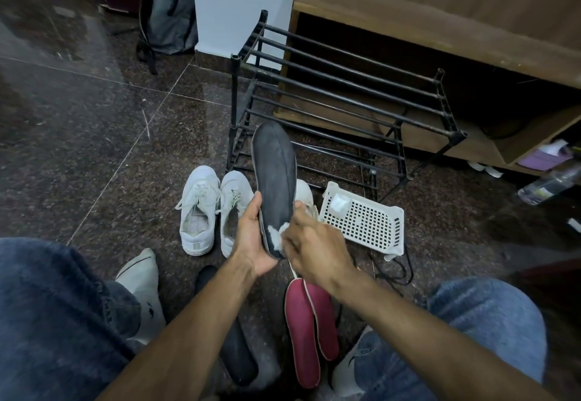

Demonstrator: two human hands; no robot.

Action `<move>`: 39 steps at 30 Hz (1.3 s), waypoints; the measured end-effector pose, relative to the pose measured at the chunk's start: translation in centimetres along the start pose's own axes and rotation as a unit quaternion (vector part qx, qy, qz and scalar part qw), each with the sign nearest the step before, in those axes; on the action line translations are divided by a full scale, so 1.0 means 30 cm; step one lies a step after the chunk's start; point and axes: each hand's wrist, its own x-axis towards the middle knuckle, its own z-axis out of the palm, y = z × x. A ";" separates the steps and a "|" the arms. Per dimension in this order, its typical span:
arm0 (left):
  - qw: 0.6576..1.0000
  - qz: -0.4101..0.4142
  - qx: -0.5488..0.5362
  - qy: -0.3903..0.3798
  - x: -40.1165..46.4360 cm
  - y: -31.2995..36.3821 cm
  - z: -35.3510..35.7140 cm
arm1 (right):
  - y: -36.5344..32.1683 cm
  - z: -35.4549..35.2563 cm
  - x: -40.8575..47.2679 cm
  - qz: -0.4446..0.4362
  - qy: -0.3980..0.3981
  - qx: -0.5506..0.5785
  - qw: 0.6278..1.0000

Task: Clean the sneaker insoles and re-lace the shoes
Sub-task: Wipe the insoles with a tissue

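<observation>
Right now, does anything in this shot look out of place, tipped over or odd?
A clear plastic bottle lies on its side on the floor by the wooden cabinet. The white basket sits tilted against the black shoe rack. Two red insoles lie loose and overlapping on the floor, which fits the cleaning.

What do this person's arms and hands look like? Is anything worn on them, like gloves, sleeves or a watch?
Both forearms are bare right down to the picture's bottom edge: no sleeves in view. The left hand and right hand wear no gloves, and no watch, bracelet or ring shows. Below them, blue denim jeans cover the knees.
</observation>
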 end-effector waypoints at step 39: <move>0.998 -0.025 0.048 -0.021 -0.046 -0.067 0.050 | 0.123 -0.079 0.142 0.136 0.097 0.050 0.985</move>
